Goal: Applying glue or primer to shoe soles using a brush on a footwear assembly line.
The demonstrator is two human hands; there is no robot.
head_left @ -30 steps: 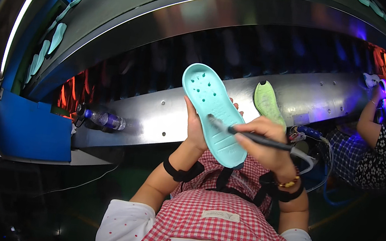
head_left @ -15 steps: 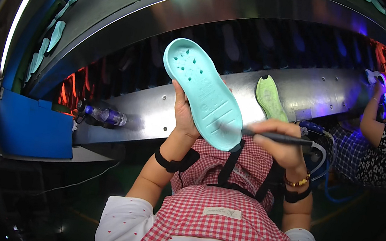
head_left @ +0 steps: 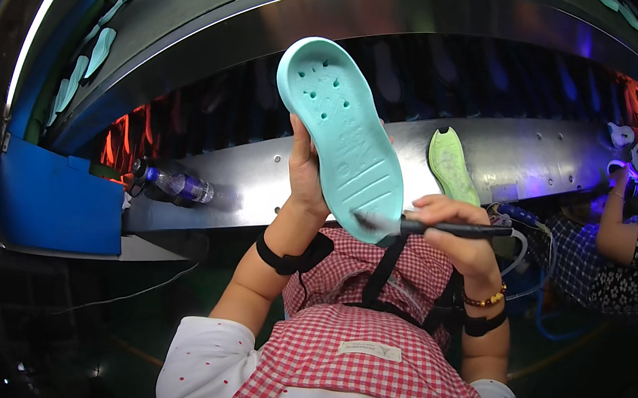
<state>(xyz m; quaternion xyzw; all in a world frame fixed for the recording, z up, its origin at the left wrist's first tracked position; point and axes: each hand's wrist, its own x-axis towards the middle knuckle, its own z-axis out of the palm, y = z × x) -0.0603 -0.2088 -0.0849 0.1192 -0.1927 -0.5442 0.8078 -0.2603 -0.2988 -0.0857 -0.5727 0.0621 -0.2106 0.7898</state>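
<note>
The left grip (head_left: 306,183) clasps a turquoise sole (head_left: 347,140) by its edge; the right grip (head_left: 472,251) holds a black-handled brush (head_left: 482,232) against it. Beyond the right grip, a green sole (head_left: 453,168) lies on the surface (head_left: 246,169).

Btl (head_left: 182,186) on metal ledge (head_left: 249,178), blu panel (head_left: 57,201), co-wkr (head_left: 612,270) at R

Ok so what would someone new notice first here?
First, the large turquoise shoe sole at the centre, in the left hand, with the right hand holding a black-handled brush over its lower end. Just right, a pale green sole lies on the metal ledge. Red-orange glow shows at far left.
</note>
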